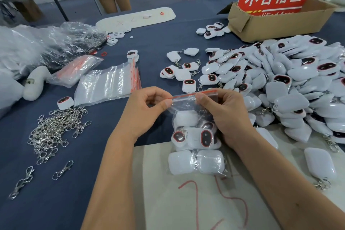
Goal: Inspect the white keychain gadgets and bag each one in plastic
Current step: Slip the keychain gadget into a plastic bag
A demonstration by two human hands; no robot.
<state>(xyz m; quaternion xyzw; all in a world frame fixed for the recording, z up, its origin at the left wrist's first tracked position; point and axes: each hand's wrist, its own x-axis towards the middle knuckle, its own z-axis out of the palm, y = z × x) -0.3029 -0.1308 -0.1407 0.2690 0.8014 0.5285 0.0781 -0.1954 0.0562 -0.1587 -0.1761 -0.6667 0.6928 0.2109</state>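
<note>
- My left hand (147, 110) and right hand (224, 115) each pinch the red zip strip of the plastic bag (196, 136), held over the white mat (205, 201).
- I judge the film limp and slippery, light with several keychain gadgets (205, 137) inside; the stiffer strip is where to grip.

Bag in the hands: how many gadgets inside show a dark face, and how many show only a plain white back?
In the bag, as far as the plastic shows:
dark-face gadgets: 3 (one partly hidden)
white-back gadgets: 3
Total: 6
</note>
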